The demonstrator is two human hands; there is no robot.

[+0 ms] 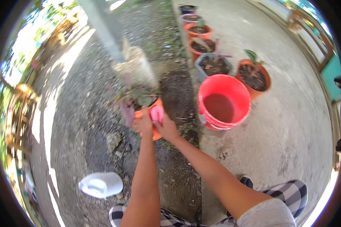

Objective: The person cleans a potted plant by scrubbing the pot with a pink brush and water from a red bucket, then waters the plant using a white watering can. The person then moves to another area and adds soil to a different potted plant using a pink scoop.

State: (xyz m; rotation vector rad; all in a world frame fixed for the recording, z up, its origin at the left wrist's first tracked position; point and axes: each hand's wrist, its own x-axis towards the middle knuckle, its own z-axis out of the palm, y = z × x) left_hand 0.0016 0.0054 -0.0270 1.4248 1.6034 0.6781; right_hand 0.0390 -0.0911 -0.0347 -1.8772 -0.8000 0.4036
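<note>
My left hand [145, 124] grips the near side of an orange plant pot [157, 135], its thumb lying up over the rim. In the pot grows a plant with purple and green leaves [140, 96], which spill over the left side. Pressed to the pot's outer wall is a small pink object [157, 114], a sponge or cloth by its look, held in the fingers of my right hand [167, 129]. The pot is over the soil strip, tilted a little; its base is partly hidden by my hands. Right of it on the concrete stands a red bucket [204, 120] with murky liquid inside.
Behind the bucket are a potted plant in an orange-brown pot [265, 85], a grey pot [200, 71] and a row of several more pots. A cut white plastic jug [110, 184] lies on the gravel. A post with a concrete footing [137, 68] rises beyond my hands.
</note>
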